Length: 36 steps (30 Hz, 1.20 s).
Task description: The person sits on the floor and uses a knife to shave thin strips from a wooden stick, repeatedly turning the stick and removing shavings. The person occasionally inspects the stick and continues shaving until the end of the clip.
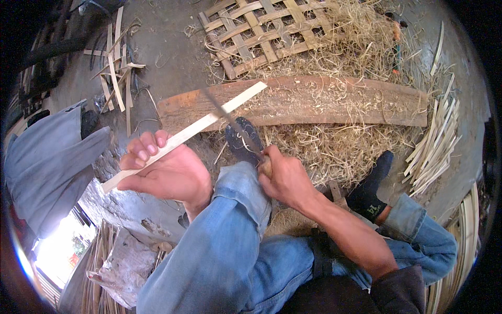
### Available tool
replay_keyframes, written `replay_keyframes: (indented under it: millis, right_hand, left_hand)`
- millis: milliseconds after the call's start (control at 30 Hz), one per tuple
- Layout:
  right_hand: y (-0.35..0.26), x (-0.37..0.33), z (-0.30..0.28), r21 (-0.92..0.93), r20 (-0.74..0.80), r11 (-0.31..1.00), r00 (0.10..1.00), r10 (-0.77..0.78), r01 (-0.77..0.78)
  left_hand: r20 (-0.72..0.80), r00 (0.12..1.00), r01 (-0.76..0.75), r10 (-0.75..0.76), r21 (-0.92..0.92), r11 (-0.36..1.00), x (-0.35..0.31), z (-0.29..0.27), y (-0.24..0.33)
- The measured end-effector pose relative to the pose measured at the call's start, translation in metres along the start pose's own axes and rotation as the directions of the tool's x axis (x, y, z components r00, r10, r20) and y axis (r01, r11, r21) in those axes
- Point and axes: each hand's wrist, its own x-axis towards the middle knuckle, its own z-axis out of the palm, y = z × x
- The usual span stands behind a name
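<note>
My left hand (170, 170), palm up, has its fingers curled round the lower end of a pale flat bamboo strip (196, 127). The strip slants up to the right, its far end over a wooden plank (324, 102). My right hand (286, 175) grips the handle of a knife (234, 123) beside my raised knee. The knife's dark, blurred blade points up and left and crosses the strip near its middle; whether the two touch I cannot tell. Below the blade, a dark-socked foot (243, 140) shows past my knee.
A woven lattice panel (261, 31) lies beyond the plank among curled shavings (319, 152). Thin strips (433, 146) are heaped at the right, with crossed strips (115, 68) at the far left. Grey cloth (49, 157) hangs at the left. My other socked foot (372, 186) rests right of the shavings.
</note>
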Motion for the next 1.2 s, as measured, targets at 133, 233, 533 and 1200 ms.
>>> replay_keyframes:
  millis: [133, 233, 533, 1200]
  right_hand:
    - [0.008, -0.005, -0.009, -0.085, -0.014, 0.99, 0.993, -0.116, 0.114]
    - [0.028, 0.013, -0.008, -0.043, -0.076, 0.999, 0.997, 0.01, -0.014]
    - [0.044, 0.019, -0.018, -0.21, -0.101, 0.977, 0.994, -0.046, 0.024]
    - [0.07, 0.013, -0.011, -0.226, -0.197, 0.968, 0.978, 0.067, -0.111]
  left_hand:
    - [0.042, 0.999, -0.008, 0.006, 0.041, 0.999, 0.003, 0.003, 0.001]
    - [0.061, 0.998, 0.015, -0.017, 0.021, 1.0, 0.005, -0.001, -0.001]
    - [0.007, 0.999, 0.04, -0.04, -0.007, 0.999, 0.009, -0.002, 0.006]
    - [0.024, 0.998, 0.056, -0.055, -0.05, 0.997, 0.008, -0.006, 0.006]
